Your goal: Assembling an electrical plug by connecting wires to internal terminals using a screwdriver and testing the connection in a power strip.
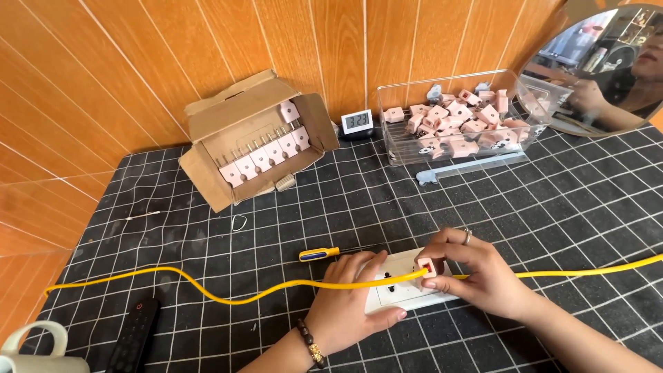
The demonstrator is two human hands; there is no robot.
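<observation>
Two hands: both of mine are on the strip, a white socket strip lying flat near the front of the worktop.
Plug: a small pink plug sits on the strip's right end, pinched between my right fingertips.
Right hand: my right hand is closed around the plug, thumb and fingers on its sides; a ring shows on one finger.
Left hand: my left hand lies flat and open on the strip's left half, pressing it down; a bead bracelet is on that wrist.
Cable: a yellow cable crosses the worktop from the left edge, over my left hand, to the plug, and runs on to the right edge.
Screwdriver: a yellow-handled screwdriver lies just behind the strip.
Box: an open cardboard box with rows of pink plugs stands at the back left.
Tub: a clear tub of loose pink plugs stands at the back right.
Clock: a small digital clock stands between box and tub.
Remote: a black remote lies front left, beside a pale mug.
</observation>
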